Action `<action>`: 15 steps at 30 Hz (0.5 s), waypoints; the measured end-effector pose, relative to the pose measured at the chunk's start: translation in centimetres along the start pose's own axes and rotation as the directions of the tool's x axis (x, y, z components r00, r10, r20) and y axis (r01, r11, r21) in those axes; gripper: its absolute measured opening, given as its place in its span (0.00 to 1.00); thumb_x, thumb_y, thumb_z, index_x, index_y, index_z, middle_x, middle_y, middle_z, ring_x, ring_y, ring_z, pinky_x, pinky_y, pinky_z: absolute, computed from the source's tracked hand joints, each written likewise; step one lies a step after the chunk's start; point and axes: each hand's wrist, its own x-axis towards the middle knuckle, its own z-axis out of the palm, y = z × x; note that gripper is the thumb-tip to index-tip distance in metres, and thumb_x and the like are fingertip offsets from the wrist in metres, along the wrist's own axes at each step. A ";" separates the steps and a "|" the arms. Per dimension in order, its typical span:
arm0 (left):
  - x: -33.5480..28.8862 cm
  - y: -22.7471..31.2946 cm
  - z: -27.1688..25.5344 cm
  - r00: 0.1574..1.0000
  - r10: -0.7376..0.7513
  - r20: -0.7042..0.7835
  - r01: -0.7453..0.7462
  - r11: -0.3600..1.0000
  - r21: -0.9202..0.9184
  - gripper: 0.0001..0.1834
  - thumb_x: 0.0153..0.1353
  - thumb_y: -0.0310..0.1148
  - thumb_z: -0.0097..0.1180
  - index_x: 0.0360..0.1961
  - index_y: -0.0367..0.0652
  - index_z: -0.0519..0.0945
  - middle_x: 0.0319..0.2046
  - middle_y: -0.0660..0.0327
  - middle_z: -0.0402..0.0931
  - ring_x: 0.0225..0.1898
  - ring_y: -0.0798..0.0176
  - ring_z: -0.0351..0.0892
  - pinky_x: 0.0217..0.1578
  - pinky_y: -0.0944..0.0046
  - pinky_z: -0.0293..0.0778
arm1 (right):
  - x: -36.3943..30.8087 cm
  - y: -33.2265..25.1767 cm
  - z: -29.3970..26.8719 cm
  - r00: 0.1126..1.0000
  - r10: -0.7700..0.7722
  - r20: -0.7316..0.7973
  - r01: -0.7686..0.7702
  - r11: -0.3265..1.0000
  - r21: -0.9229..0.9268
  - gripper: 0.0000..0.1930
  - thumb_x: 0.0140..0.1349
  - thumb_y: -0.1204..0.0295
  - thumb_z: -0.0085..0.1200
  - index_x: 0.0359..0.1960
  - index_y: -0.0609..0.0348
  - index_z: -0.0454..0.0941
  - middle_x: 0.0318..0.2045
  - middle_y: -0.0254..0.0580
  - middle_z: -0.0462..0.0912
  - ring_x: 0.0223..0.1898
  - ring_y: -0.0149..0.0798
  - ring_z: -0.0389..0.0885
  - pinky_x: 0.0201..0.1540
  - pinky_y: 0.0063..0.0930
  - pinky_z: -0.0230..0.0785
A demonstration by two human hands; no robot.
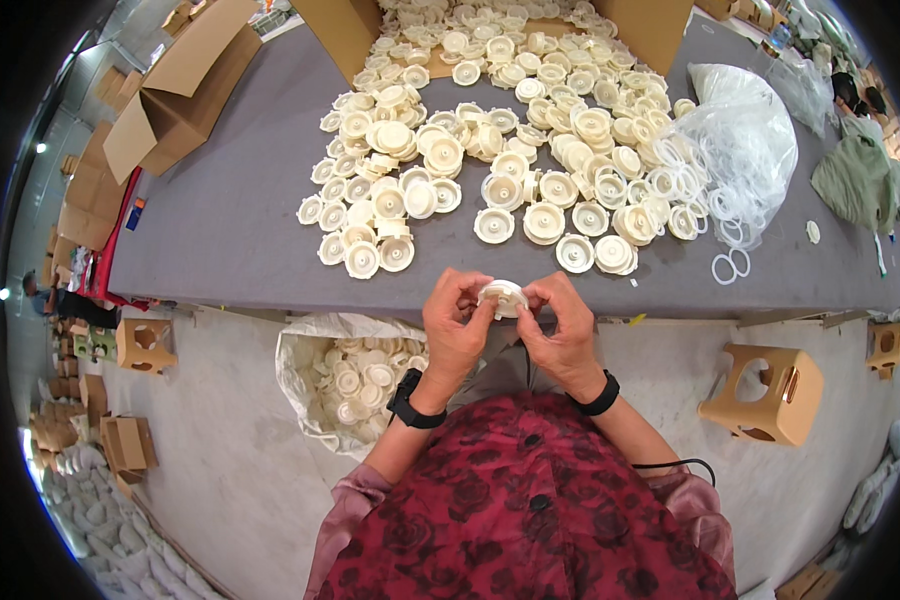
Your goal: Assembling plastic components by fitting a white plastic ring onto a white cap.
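Just off the table's front edge, a round cream plastic cap (504, 294) is held between both hands. My left hand (454, 322) pinches its left side with thumb and fingertips. My right hand (564, 328) grips the opposite side the same way. Some of the cap is hidden behind the fingers. Many similar cream caps (543, 222) lie loose and stacked on the table beyond my hands. To the right of them, translucent plastic rings (724, 268) spill from a clear plastic bag (742, 140).
The caps lie on a grey-covered table (240, 240), reaching back to an open cardboard box (335, 35). Another cardboard box (185, 90) stands far left. Below the table, a white sack (300, 395) holds more caps. Tan plastic stools (792, 395) stand on the floor either side.
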 end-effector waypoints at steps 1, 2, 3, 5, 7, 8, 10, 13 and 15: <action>-0.1 0.0 0.0 1.000 -0.002 0.000 0.002 1.000 0.000 0.12 0.61 0.16 0.58 0.45 0.36 0.76 0.42 0.61 0.77 0.37 0.71 0.80 0.33 0.73 0.78 | -0.2 0.0 0.2 0.999 -0.029 -0.029 0.028 0.999 -0.030 0.15 0.51 0.86 0.59 0.41 0.62 0.75 0.31 0.44 0.76 0.27 0.40 0.76 0.30 0.30 0.71; -0.1 0.1 0.0 0.995 0.099 0.009 -0.100 0.986 0.131 0.12 0.59 0.15 0.58 0.44 0.36 0.76 0.42 0.59 0.78 0.36 0.70 0.80 0.32 0.73 0.77 | -0.3 0.1 0.2 0.999 -0.027 -0.029 0.026 0.999 -0.030 0.15 0.51 0.86 0.59 0.41 0.62 0.75 0.31 0.44 0.76 0.27 0.40 0.76 0.30 0.30 0.71; 0.0 0.3 0.0 0.980 0.195 0.033 -0.197 0.946 0.258 0.13 0.58 0.14 0.58 0.43 0.36 0.76 0.41 0.58 0.78 0.35 0.69 0.80 0.31 0.72 0.77 | -0.3 0.3 0.2 0.997 -0.058 -0.052 0.055 0.997 -0.062 0.16 0.50 0.87 0.58 0.42 0.62 0.75 0.32 0.44 0.76 0.28 0.41 0.77 0.29 0.31 0.71; 0.2 1.0 0.1 0.961 0.262 0.084 -0.275 0.907 0.319 0.14 0.56 0.13 0.57 0.42 0.36 0.76 0.41 0.56 0.77 0.34 0.68 0.80 0.31 0.72 0.77 | -0.5 0.7 0.1 0.994 -0.085 -0.072 0.078 0.992 -0.095 0.17 0.49 0.88 0.57 0.42 0.62 0.74 0.32 0.45 0.76 0.28 0.42 0.77 0.29 0.32 0.71; 0.2 1.1 0.1 0.935 0.326 0.137 -0.354 0.857 0.375 0.15 0.54 0.12 0.56 0.42 0.36 0.76 0.41 0.54 0.77 0.33 0.67 0.79 0.30 0.71 0.76 | -0.8 1.0 0.0 0.990 -0.134 -0.046 0.125 0.979 -0.160 0.20 0.48 0.89 0.56 0.44 0.62 0.75 0.33 0.45 0.75 0.28 0.45 0.77 0.29 0.32 0.71; 0.1 1.0 0.1 0.925 0.355 0.134 -0.379 0.847 0.374 0.16 0.52 0.11 0.56 0.41 0.36 0.76 0.40 0.54 0.77 0.32 0.66 0.80 0.30 0.71 0.77 | -0.8 1.0 0.0 0.991 -0.130 -0.044 0.121 0.980 -0.160 0.20 0.48 0.89 0.56 0.44 0.62 0.75 0.33 0.45 0.75 0.28 0.45 0.77 0.29 0.32 0.71; 0.0 1.0 0.2 0.916 0.379 0.131 -0.400 0.837 0.373 0.16 0.51 0.10 0.55 0.41 0.36 0.76 0.40 0.53 0.77 0.32 0.65 0.80 0.30 0.70 0.77 | -0.6 0.8 0.0 0.984 -0.176 -0.034 0.168 0.973 -0.158 0.22 0.46 0.90 0.56 0.46 0.61 0.77 0.33 0.45 0.75 0.28 0.45 0.77 0.28 0.33 0.71; -0.3 0.8 0.3 0.942 0.322 0.096 -0.334 0.864 0.377 0.16 0.53 0.11 0.54 0.42 0.37 0.75 0.39 0.54 0.78 0.32 0.65 0.81 0.31 0.70 0.78 | -0.6 1.0 -0.3 0.963 -0.269 -0.006 0.262 0.942 -0.212 0.23 0.45 0.90 0.57 0.46 0.61 0.79 0.34 0.44 0.75 0.29 0.44 0.77 0.28 0.33 0.71; -0.7 -0.1 0.3 0.980 0.181 0.077 -0.194 0.953 0.232 0.16 0.57 0.11 0.53 0.46 0.38 0.73 0.39 0.56 0.79 0.35 0.64 0.83 0.32 0.70 0.80 | -0.4 0.5 -0.7 0.959 -0.281 0.025 0.279 0.934 -0.223 0.22 0.44 0.89 0.58 0.45 0.61 0.80 0.34 0.43 0.75 0.30 0.43 0.77 0.28 0.33 0.71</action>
